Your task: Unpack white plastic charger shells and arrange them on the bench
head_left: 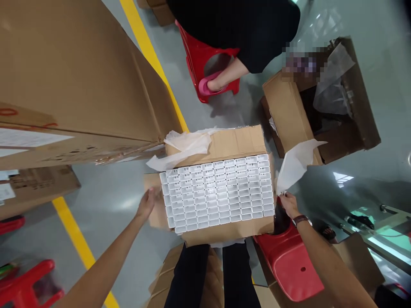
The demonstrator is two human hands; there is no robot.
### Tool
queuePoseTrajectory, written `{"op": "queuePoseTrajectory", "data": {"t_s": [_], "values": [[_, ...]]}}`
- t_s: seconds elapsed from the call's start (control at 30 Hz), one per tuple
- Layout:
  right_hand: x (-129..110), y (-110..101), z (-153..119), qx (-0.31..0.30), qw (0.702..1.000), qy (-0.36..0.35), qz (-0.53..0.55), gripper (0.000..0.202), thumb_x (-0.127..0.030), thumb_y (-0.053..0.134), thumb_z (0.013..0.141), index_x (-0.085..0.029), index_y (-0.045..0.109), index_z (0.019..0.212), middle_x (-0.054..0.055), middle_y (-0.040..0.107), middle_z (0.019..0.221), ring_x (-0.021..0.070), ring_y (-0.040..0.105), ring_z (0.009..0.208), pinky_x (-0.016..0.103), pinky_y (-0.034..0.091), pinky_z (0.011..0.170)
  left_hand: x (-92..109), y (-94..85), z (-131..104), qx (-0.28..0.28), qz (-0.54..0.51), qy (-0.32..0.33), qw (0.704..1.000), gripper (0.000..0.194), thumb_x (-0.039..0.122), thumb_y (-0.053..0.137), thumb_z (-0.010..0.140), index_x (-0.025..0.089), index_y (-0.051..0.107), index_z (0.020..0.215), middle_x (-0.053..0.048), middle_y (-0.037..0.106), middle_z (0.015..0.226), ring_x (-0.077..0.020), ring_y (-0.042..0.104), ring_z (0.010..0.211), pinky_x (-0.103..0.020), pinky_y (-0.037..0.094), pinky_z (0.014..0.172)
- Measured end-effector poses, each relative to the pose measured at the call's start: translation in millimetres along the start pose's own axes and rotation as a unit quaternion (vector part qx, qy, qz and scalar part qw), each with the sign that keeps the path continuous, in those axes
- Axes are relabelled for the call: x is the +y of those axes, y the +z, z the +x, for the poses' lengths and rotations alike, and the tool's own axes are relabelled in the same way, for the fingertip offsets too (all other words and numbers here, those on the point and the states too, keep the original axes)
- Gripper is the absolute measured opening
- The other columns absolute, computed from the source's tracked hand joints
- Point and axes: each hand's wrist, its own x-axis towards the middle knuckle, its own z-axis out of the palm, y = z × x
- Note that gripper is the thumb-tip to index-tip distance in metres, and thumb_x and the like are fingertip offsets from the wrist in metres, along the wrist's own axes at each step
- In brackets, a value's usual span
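In front of my legs stands an open carton [224,143] filled with rows of small white rectangular plastic cases [221,192], their hollow sides facing up. My left hand [147,205] is closed at the edge of the carton's left flap [159,209], and some of its fingers are hidden. On the other side, my right hand [290,205], with a watch on the wrist, pinches a thin white packing sheet [295,164] beside the carton's right edge. Another crumpled white sheet [189,143] lies over the far left flap.
Large cardboard boxes [70,64] rise at the left. A person in black [237,21] is beside a red stool [195,55] ahead. An open box [289,111] with clear plastic stands far right. A red plastic stool [295,261] is near my right arm. Yellow tape [72,231] marks the floor.
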Motion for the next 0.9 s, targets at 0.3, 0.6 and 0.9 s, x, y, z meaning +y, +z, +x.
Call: {"op": "queuePoseTrajectory", "data": {"t_s": [0.3,0.6,0.9], "values": [[-68.9,-4.3,-148.9,-0.086,0.964,-0.251,-0.02,0.019,-0.03,0.063,0.064,-0.022,0.067,0.082,0.008,0.071,0.08,0.0244,0.059,0.07,0.036,0.05,0.068,163.0,60.5,-106.6,-0.075,0.059,0.497,0.863,0.084,0.072,0.05,0.103,0.019,0.04,0.167,-0.017,0.035,0.176,-0.0328,0.027,0.166,-0.053,0.024,0.137],[-56.2,27.0,-240.8,-0.375,0.85,-0.369,0.037,0.031,-0.022,0.062,0.08,-0.022,0.075,0.107,0.008,0.076,0.107,0.0252,0.072,0.098,0.034,0.057,0.088,205.4,78.6,-170.8,-0.572,-0.023,0.298,0.764,0.079,0.087,0.051,0.095,0.02,0.079,0.126,-0.015,0.078,0.128,-0.0341,0.073,0.116,-0.043,0.059,0.099],[-22.7,9.8,-274.1,-0.175,0.915,-0.169,0.322,0.049,-0.066,0.069,0.09,-0.023,0.072,0.115,0.006,0.074,0.096,0.0233,0.068,0.082,0.04,0.061,0.083,118.4,93.6,-268.4,-0.517,-0.161,0.108,0.834,0.057,0.064,0.086,0.07,0.014,0.084,0.097,-0.012,0.08,0.093,-0.0324,0.075,0.092,-0.039,0.06,0.086]]}}
